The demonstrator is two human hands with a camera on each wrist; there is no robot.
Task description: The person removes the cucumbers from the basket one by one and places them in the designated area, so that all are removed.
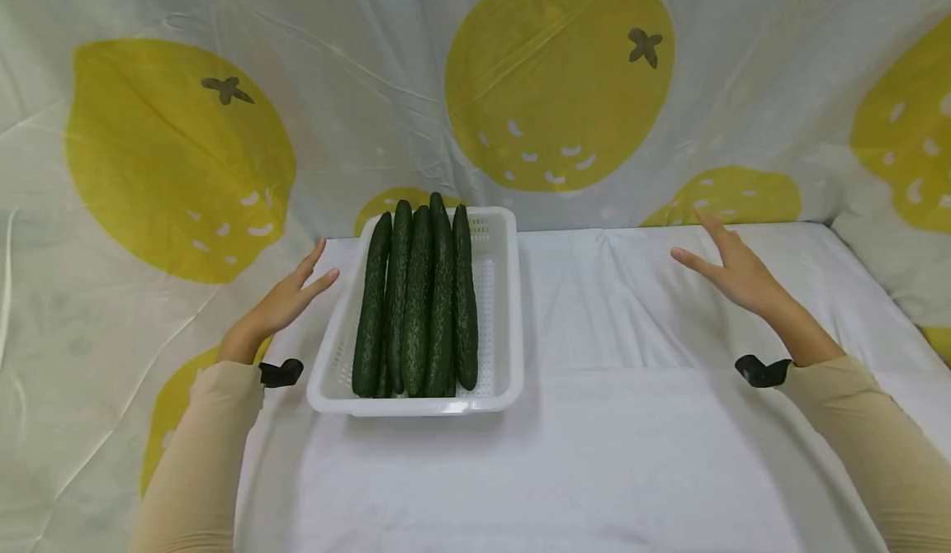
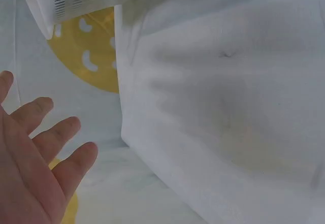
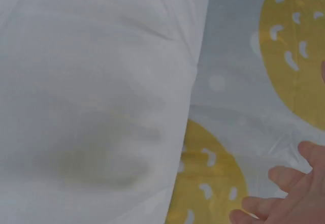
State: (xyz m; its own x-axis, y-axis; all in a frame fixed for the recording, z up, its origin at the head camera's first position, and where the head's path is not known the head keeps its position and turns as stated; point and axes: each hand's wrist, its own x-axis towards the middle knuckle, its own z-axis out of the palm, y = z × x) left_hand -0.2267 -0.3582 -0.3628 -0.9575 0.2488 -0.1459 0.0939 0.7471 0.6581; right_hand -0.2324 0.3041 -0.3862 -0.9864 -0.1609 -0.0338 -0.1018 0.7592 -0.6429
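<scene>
Several long dark green cucumbers (image 1: pixel 418 305) lie side by side, lengthwise, in a white plastic basket (image 1: pixel 514 305) left of the middle in the head view. Their far ends rest up on the basket's back rim. My left hand (image 1: pixel 286 301) hovers just left of the basket, fingers spread and holding nothing; in the left wrist view its fingers (image 2: pixel 75 165) stretch out below a corner of the basket. Well off to the right, my right hand (image 1: pixel 739 272) is held up over the table with thumb and fingers apart, also holding nothing.
A white cloth covers the table (image 1: pixel 631 446), with creases on the right side. Behind and to the left hangs a pale curtain (image 1: pixel 357 74) printed with large yellow lemons. A black wrist camera (image 1: pixel 282 373) sits on the left wrist, another (image 1: pixel 761 371) on the right.
</scene>
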